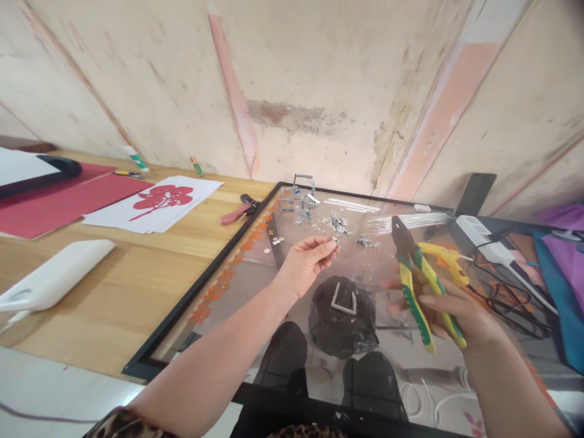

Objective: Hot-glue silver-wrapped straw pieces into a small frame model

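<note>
My left hand [310, 260] is closed in a pinch above the glass tabletop [255, 286]. Something tiny shows at its fingertips, too small to name. Just beyond those fingers lies a pile of small grey bits [338, 224]. My right hand [463, 310] grips a pair of pliers [403, 243] by the green and yellow handles, with the dark jaws pointing away from me. Between my hands and nearer to me is a grey U-shaped piece [343, 310], over a dark round shape [322, 328].
Small grey frames [296, 198], white sticks [351, 205] and thin wires [387, 224] lie toward the wall. A yellow glue gun [444, 261] and a power strip [483, 240] are at right. Left, a wooden table [150, 292] bears red-handled pliers [233, 214] and paper with a red flower [196, 193].
</note>
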The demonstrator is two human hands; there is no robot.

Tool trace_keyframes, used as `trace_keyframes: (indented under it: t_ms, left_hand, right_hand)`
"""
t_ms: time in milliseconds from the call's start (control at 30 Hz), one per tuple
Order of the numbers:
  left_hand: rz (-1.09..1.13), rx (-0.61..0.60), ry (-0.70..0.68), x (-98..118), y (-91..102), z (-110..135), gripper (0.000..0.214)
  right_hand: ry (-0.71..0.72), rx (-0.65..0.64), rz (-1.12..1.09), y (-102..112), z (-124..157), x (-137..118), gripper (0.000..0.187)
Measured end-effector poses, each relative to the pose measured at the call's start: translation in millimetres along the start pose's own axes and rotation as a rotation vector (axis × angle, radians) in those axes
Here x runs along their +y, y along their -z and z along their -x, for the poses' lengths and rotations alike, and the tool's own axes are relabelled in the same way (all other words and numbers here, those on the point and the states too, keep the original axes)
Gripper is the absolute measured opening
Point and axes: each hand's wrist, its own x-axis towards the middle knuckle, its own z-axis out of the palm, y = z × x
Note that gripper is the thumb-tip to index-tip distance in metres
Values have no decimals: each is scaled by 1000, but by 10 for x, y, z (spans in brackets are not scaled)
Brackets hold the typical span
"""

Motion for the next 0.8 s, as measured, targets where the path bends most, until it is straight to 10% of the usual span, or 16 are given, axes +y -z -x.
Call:
trace_keyframes:
  t_ms: [167, 367, 800]
  left_hand:
    - [-30, -1, -30, 13, -22, 19, 15]
    - [-20, -86, -25, 52, -86, 93, 14]
    - [107, -123, 12, 61, -78, 92, 11]
  right_hand:
    - [80, -161, 401, -153, 84, -70, 40]
    - [346, 279, 1280, -146, 50, 50, 61]
    - [453, 401, 1667, -181, -35, 145, 69]
